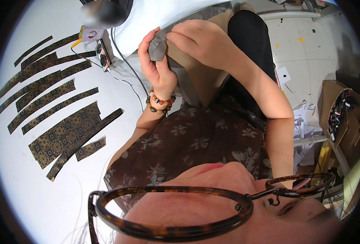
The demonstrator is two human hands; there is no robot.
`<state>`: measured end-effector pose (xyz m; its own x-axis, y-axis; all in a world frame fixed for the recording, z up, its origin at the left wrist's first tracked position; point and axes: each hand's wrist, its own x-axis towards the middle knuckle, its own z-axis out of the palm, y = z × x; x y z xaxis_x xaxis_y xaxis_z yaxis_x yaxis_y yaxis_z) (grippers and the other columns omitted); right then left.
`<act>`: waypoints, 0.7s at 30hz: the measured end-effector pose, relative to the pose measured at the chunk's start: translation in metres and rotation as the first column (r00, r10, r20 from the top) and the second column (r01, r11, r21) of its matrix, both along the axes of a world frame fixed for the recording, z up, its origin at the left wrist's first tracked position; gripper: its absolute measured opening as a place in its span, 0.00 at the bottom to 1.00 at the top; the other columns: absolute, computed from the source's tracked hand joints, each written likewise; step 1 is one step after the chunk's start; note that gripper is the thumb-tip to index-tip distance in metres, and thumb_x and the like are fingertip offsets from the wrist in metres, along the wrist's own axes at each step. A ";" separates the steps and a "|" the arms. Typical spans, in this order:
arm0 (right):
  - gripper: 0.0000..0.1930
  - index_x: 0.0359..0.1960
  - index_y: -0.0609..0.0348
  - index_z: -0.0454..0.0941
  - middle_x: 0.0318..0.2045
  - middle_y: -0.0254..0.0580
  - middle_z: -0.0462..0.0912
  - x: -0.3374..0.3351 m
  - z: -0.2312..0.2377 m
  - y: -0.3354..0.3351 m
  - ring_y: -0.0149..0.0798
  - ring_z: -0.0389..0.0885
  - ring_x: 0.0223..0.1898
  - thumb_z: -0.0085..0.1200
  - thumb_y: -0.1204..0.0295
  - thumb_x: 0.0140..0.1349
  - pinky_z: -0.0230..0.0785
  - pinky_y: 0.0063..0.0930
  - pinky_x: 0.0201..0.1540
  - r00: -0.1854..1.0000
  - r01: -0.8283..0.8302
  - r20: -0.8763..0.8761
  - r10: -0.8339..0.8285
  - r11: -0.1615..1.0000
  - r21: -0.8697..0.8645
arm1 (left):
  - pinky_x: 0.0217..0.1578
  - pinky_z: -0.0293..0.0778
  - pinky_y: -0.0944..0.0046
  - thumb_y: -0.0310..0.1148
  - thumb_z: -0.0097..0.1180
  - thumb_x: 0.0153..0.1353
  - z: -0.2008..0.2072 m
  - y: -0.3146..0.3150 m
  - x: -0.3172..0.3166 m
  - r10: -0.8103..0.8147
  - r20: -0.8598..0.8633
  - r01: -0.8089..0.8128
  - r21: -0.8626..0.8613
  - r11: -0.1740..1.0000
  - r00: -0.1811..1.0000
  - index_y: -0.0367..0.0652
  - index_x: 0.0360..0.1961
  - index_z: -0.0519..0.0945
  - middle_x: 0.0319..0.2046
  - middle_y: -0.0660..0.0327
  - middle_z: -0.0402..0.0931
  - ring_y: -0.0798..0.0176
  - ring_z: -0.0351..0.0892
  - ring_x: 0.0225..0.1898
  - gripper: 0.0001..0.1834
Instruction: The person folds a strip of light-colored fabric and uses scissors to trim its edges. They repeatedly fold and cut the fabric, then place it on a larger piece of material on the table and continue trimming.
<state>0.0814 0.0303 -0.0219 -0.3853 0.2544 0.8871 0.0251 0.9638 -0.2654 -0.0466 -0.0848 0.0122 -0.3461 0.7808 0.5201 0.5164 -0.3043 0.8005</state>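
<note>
My left hand, with bead bracelets at the wrist, holds up a small dark grey piece between thumb and fingers. It is flat with angled edges and looks like folded cloth or paper. Close by its right edge, my right hand is closed, its fingertips bent together. Whatever those fingers pinch is hidden. Below both hands, a tan-brown sheet lies over my lap.
Dark strips with gold patterns lie on the white table at left. Beside them are a phone, a small box and cables. An open cardboard box stands at right.
</note>
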 end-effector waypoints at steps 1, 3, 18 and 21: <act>0.14 0.46 0.58 0.80 0.42 0.36 0.80 0.000 0.003 0.001 0.39 0.81 0.40 0.61 0.75 0.56 0.78 0.28 0.42 0.999 0.030 0.030 -0.032 0.998 0.062 | 0.66 0.65 0.57 0.21 0.45 0.63 -0.001 0.001 -0.001 -0.003 0.013 0.003 0.006 1.000 1.000 0.31 0.64 0.70 0.62 0.49 0.72 0.54 0.72 0.64 0.26; 0.15 0.46 0.60 0.79 0.41 0.37 0.79 0.001 0.008 0.001 0.39 0.80 0.41 0.60 0.75 0.55 0.78 0.28 0.44 0.991 0.082 0.084 -0.099 0.978 0.190 | 0.66 0.65 0.57 0.21 0.46 0.62 0.000 0.002 -0.001 0.002 -0.009 -0.002 -0.005 1.000 1.000 0.31 0.64 0.70 0.62 0.49 0.72 0.53 0.72 0.64 0.26; 0.15 0.39 0.60 0.79 0.35 0.38 0.78 -0.005 -0.002 0.003 0.42 0.79 0.34 0.68 0.73 0.48 0.75 0.32 0.38 0.981 -0.115 -0.167 0.104 0.992 -0.059 | 0.61 0.68 0.60 0.20 0.45 0.67 0.001 -0.003 0.004 0.007 -0.014 -0.007 -0.009 1.000 1.000 0.33 0.62 0.72 0.60 0.51 0.73 0.57 0.73 0.59 0.22; 0.14 0.38 0.58 0.79 0.35 0.37 0.80 -0.007 -0.018 0.000 0.42 0.80 0.35 0.68 0.73 0.49 0.76 0.33 0.38 0.976 -0.083 -0.204 0.075 0.996 -0.030 | 0.62 0.68 0.60 0.21 0.45 0.67 0.002 -0.002 0.003 0.005 -0.050 -0.006 -0.014 1.000 0.999 0.32 0.62 0.72 0.60 0.52 0.73 0.57 0.73 0.60 0.22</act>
<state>0.0740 0.0300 -0.0400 -0.2192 0.2651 0.9390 -0.1084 0.9498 -0.2935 -0.0439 -0.0864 0.0146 -0.3240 0.7865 0.5257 0.5576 -0.2902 0.7778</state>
